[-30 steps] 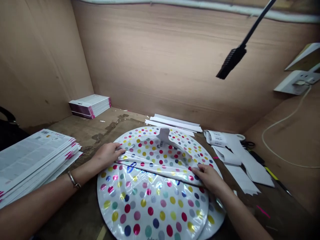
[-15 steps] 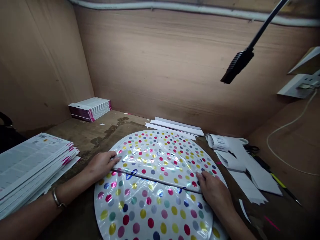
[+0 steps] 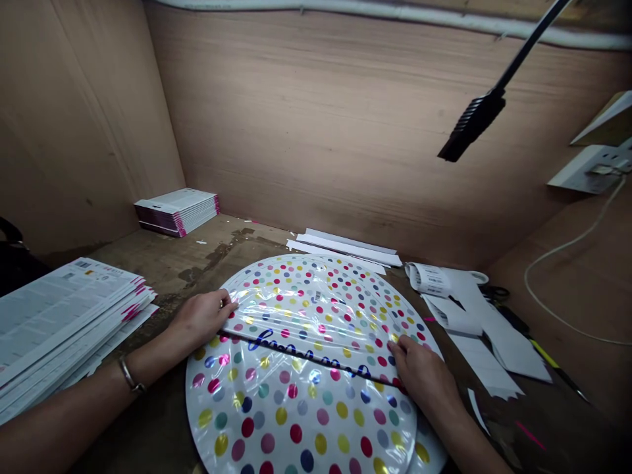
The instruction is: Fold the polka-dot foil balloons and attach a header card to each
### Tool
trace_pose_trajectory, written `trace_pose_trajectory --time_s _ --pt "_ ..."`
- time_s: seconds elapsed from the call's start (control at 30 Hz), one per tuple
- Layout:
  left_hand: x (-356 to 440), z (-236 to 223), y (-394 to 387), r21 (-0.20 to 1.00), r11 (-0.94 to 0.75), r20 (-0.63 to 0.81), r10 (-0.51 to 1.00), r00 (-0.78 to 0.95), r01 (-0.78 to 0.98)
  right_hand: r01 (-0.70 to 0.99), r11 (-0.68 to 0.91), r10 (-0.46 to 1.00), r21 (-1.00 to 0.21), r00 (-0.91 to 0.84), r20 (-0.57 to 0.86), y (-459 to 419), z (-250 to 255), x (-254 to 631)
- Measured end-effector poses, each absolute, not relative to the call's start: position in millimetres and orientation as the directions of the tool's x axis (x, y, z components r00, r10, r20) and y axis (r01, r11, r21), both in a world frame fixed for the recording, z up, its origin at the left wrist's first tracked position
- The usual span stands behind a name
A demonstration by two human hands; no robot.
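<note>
A flat, round foil balloon point(image 3: 296, 395) with coloured polka dots lies at the front of the table, with others apparently stacked beneath it. Its far part is folded over toward me, and blue script lettering shows along the fold's straight edge. My left hand point(image 3: 205, 317) grips the left end of the folded flap point(image 3: 316, 329), thumb on top and fingers partly hidden under it. At the right end, my right hand point(image 3: 423, 372) pinches the same flap, its fingertips mostly out of sight.
Printed cards are stacked at left point(image 3: 69, 322), and a smaller card stack point(image 3: 178, 210) sits in the back corner. Paper strips point(image 3: 345, 249) lie by the back wall. On the right are a label strip point(image 3: 464, 303), scissors point(image 3: 496, 293) and a yellow-black pen-like tool point(image 3: 557, 368). A black lamp-like rod point(image 3: 474, 122) hangs above.
The folded edge has turned so that more of the blue lettering shows. Both hands keep their hold at the flap's two ends and have barely shifted.
</note>
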State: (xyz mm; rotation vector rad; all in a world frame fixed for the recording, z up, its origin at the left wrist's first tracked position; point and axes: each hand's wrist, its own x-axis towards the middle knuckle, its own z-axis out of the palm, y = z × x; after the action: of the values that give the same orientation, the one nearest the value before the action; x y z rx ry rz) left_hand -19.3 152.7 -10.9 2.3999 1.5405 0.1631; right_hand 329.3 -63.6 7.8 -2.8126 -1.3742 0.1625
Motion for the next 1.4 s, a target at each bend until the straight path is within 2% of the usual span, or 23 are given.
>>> trace_pose_trajectory --time_s 0.1,0.17,0.23,0.27,0.33,0.37,0.43,0.5,0.57,0.63,0.67,0.7,0.77,0.87,0.93,0.97,1.03,1.07,1.13,1.2,1.27,1.33,1.4 --pt "-16 -3 154 0.244 -0.35 -0.099 0.919 0.383 0.904 0.79 -0.611 0.791 -0.047 0.606 -0.083 -61 6 327" --pt "-7 1 142 0.158 -0.39 -0.004 0.919 0.395 0.907 0.794 -0.607 0.794 -0.036 0.603 -0.078 -59 5 325" --pt "9 1 117 0.086 -0.538 0.136 0.84 0.525 0.839 0.795 -0.607 0.793 -0.014 0.604 -0.076 -59 4 325" --pt "19 0 102 0.09 -0.654 0.161 0.754 0.637 0.751 0.794 -0.608 0.792 0.0 0.606 -0.077 -59 4 325" --pt "38 -5 71 0.188 -0.854 0.098 0.508 0.856 0.485 0.79 -0.612 0.786 0.031 0.613 -0.084 -60 6 327" --pt "46 -8 58 0.247 -0.891 0.056 0.406 0.912 0.381 0.786 -0.616 0.782 0.046 0.618 -0.086 -61 7 326" --pt "56 -13 41 0.331 -0.898 -0.006 0.304 0.953 0.288 0.786 -0.613 0.783 0.077 0.618 -0.069 -65 9 316" --pt "58 -19 35 0.353 -0.89 -0.018 0.303 0.953 0.289 0.848 -0.524 0.851 0.086 0.525 0.009 -69 10 293" --pt "56 -23 36 0.347 -0.893 0.007 0.306 0.952 0.285 0.958 -0.284 0.958 0.05 0.281 0.061 -73 8 261" --pt "54 -25 39 0.335 -0.901 0.027 0.302 0.953 0.276 0.997 -0.007 0.999 -0.078 0.004 -0.042 -78 4 233" --pt "53 -25 40 0.33 -0.902 0.027 0.304 0.952 0.278 0.988 0.057 0.993 -0.145 -0.071 -0.094 -82 2 225" --pt "53 -25 41 0.328 -0.901 0.022 0.308 0.951 0.284 0.979 0.064 0.986 -0.196 -0.092 -0.14 -88 -1 224" --pt "52 -25 40 0.335 -0.895 0.015 0.317 0.948 0.294 0.974 -0.073 0.981 -0.213 0.031 -0.191 -105 -8 240" --pt "50 -26 39 0.36 -0.885 0.016 0.323 0.946 0.296 0.916 -0.39 0.914 -0.091 0.373 -0.158 -135 -12 287" --pt "51 -25 38 0.37 -0.881 0.012 0.32 0.947 0.293 0.877 -0.48 0.877 0.0 0.48 -0.014 -145 -11 308" --pt "52 -25 37 0.371 -0.881 0.008 0.32 0.947 0.295 0.889 -0.457 0.888 0.018 0.454 0.075 -145 -9 311" --pt "54 -22 36 0.368 -0.882 0.004 0.318 0.948 0.294 0.955 -0.296 0.941 0.01 0.289 0.175 -134 -5 302" --pt "54 -21 37 0.365 -0.886 0.005 0.308 0.951 0.285 0.981 -0.193 0.968 -0.015 0.193 0.163 -127 -4 293" --pt "49 -20 41 0.361 -0.898 0.014 0.273 0.962 0.249 0.994 -0.073 0.996 -0.086 0.077 0.036 -111 -5 276" --pt "30 -22 51 0.352 -0.891 -0.001 0.306 0.952 0.287 0.987 -0.089 0.993 -0.136 0.078 -0.086 -102 -9 266" --pt "-1 -25 62 0.314 -0.819 -0.046 0.492 0.87 0.48 0.98 -0.123 0.988 -0.159 0.107 -0.108 -98 -16 267" --pt "-36 -27 70 0.236 -0.642 -0.087 0.733 0.674 0.729 0.978 -0.106 0.993 -0.178 0.094 -0.076 -98 -21 273" --pt "-59 -23 71 0.142 -0.469 -0.066 0.874 0.481 0.872 0.98 -0.077 0.996 -0.184 0.069 -0.049 -98 -23 276"
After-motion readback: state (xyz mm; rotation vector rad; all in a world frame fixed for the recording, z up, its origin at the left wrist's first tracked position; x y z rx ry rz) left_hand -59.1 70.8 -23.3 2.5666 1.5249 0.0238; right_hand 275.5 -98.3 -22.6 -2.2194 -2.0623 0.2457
